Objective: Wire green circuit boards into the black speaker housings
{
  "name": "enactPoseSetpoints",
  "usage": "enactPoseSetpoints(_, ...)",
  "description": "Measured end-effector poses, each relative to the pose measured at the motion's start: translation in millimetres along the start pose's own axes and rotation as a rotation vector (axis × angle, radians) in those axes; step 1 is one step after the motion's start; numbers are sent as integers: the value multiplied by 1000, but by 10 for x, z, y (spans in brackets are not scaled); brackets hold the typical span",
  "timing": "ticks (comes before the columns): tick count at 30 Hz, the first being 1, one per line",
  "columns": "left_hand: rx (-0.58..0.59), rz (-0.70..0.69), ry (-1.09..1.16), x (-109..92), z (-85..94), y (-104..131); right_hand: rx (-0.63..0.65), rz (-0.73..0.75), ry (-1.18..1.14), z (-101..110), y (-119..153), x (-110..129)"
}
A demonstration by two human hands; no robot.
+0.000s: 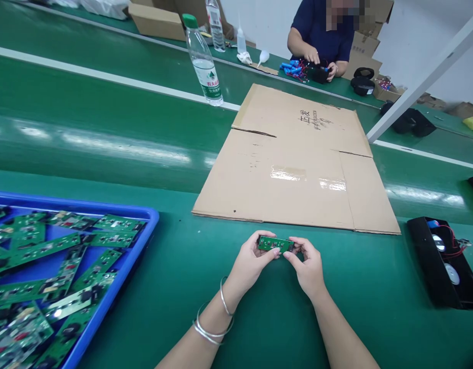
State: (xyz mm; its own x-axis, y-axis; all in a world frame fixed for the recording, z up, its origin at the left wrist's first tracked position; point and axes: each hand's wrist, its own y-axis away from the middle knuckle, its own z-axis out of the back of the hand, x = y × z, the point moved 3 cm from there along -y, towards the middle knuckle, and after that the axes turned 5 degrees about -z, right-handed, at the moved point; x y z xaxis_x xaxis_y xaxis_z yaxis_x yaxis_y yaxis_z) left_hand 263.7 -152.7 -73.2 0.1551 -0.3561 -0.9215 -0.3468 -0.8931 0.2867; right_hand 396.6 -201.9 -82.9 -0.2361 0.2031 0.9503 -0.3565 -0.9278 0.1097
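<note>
Head view: the left hand [249,262] and right hand [309,266] pinch a circuit board [274,244] at opposite ends above the table [182,287], probably so its face shows; a blue tray [153,221] of more boards [112,239] lies leftward, seemingly for easy reach.

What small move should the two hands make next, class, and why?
Probably turn the circuit board over: the left hand and right hand hold it near opposite ends, and its underside is hidden from view.
</note>
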Motion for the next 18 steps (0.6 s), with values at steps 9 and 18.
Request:
enactPoseSetpoints(9, -4, -7, 32, -30, -3, 17, 1, 3, 21, 0, 1, 14)
enactPoseSetpoints(18, 23, 2, 64, 21, -21, 17, 62, 25, 29, 6, 6, 39)
